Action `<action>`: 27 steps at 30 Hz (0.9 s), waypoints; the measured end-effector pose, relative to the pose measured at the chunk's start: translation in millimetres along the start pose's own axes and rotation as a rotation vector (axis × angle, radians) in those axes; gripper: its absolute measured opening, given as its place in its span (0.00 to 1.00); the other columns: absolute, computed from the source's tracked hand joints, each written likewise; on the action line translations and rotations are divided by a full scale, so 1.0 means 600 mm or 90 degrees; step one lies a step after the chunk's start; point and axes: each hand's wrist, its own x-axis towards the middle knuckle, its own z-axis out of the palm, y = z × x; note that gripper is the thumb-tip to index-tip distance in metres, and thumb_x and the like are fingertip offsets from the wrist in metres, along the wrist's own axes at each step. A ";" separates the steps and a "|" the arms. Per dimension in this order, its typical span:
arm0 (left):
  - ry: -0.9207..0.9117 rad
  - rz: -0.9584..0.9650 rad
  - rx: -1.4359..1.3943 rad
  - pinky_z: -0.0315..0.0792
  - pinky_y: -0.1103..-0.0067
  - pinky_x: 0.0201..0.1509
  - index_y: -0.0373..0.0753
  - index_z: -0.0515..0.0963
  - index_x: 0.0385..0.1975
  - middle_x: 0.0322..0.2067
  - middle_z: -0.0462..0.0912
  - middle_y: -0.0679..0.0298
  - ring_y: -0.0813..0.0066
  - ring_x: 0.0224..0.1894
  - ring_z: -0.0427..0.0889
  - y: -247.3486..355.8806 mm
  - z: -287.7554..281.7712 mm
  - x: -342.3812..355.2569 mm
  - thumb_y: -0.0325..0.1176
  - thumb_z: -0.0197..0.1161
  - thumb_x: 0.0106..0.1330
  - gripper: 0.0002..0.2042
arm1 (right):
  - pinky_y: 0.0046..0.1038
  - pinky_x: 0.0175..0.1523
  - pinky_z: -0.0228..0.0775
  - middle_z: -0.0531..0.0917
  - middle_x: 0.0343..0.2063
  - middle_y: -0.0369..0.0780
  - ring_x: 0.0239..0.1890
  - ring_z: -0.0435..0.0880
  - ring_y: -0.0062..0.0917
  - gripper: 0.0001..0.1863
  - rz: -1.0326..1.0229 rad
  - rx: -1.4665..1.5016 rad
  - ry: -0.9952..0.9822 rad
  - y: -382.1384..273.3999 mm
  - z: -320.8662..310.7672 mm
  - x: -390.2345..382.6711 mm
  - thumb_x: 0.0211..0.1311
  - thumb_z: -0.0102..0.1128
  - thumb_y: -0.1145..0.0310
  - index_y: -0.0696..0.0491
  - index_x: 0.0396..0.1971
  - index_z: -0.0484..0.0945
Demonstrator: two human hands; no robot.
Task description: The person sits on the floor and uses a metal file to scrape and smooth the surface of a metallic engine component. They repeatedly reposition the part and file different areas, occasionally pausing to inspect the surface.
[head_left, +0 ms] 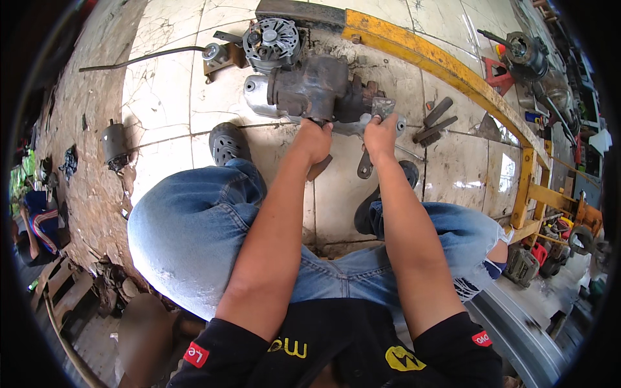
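Note:
My left hand (315,141) is closed around what looks like a brush, its brown handle end (319,168) showing below the fist and dark bristles above. The fingers of my right hand (380,136) grip a flat metal bracket (383,106), whose rounded lower end with a hole hangs beneath the wrist. Just beyond both hands, a rusty cast housing (317,84) lies on a silver metal part (259,97) on the tiles. Whether the brush touches the housing, I cannot tell.
An alternator (272,42) and a rod with a bracketed end (223,57) lie beyond the housing. A yellow steel frame (440,61) arches along the right. Two dark bars (435,123) rest inside it. At left stands a small cylinder (115,145); a person (40,223) is at the far left.

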 end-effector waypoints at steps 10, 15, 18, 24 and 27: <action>-0.008 -0.003 -0.005 0.68 0.64 0.56 0.18 0.57 0.52 0.46 0.76 0.33 0.43 0.53 0.75 0.001 -0.002 -0.003 0.44 0.51 0.69 0.29 | 0.38 0.24 0.70 0.77 0.26 0.54 0.21 0.79 0.44 0.11 -0.059 -0.061 0.001 0.005 0.021 -0.001 0.67 0.42 0.69 0.60 0.39 0.57; -0.007 -0.012 -0.006 0.68 0.64 0.56 0.18 0.57 0.52 0.46 0.75 0.33 0.43 0.53 0.75 -0.001 -0.001 -0.004 0.44 0.52 0.69 0.29 | 0.36 0.20 0.68 0.76 0.26 0.52 0.18 0.78 0.37 0.10 -0.028 -0.016 -0.071 0.021 0.008 0.019 0.67 0.42 0.69 0.59 0.40 0.57; 0.002 -0.013 -0.018 0.67 0.64 0.56 0.19 0.57 0.53 0.47 0.75 0.34 0.43 0.54 0.74 -0.002 -0.003 -0.003 0.44 0.52 0.69 0.29 | 0.34 0.18 0.66 0.76 0.24 0.49 0.16 0.77 0.33 0.09 0.018 0.017 -0.155 -0.002 -0.017 0.019 0.67 0.42 0.69 0.58 0.40 0.57; -0.002 -0.002 -0.016 0.67 0.64 0.57 0.20 0.57 0.53 0.47 0.75 0.34 0.43 0.54 0.75 0.000 0.000 -0.001 0.44 0.52 0.69 0.29 | 0.33 0.17 0.65 0.76 0.23 0.47 0.12 0.74 0.32 0.09 -0.050 -0.052 -0.078 -0.006 -0.021 0.018 0.67 0.42 0.69 0.57 0.41 0.58; -0.001 0.011 -0.028 0.67 0.64 0.57 0.20 0.57 0.53 0.47 0.75 0.34 0.43 0.54 0.75 -0.002 -0.001 -0.001 0.44 0.52 0.69 0.28 | 0.33 0.17 0.65 0.76 0.23 0.48 0.12 0.74 0.32 0.10 -0.049 -0.102 -0.128 -0.006 -0.028 0.022 0.67 0.42 0.68 0.58 0.42 0.59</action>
